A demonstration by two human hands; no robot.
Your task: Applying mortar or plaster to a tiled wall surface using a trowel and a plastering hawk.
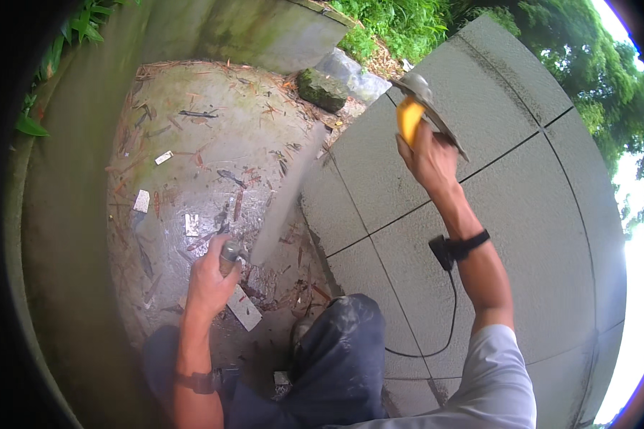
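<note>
My left hand (211, 279) is closed around the dark rounded handle of a long flat trowel (285, 204). Its grey blade is smeared by motion and slants up and away over the littered ground. Farther off on the right, my right hand (435, 159) grips a yellow-handled trowel (409, 120). That tool's thin metal blade appears almost edge-on in front of a grey wall (472, 236), and I cannot tell whether it touches. A grey lump (416, 86) shows at the blade's far end. Dark grooves divide the wall's rough face into large panels.
Dry leaves, twigs and pale tile-like scraps (245, 309) lie on the concrete ground (215, 143). Rocks (322, 89) sit at the far corner. A mossy wall (71, 236) runs along the left. My bent knee (347, 322) is close to the panelled wall, and a black cable (454, 307) hangs from my right wrist strap.
</note>
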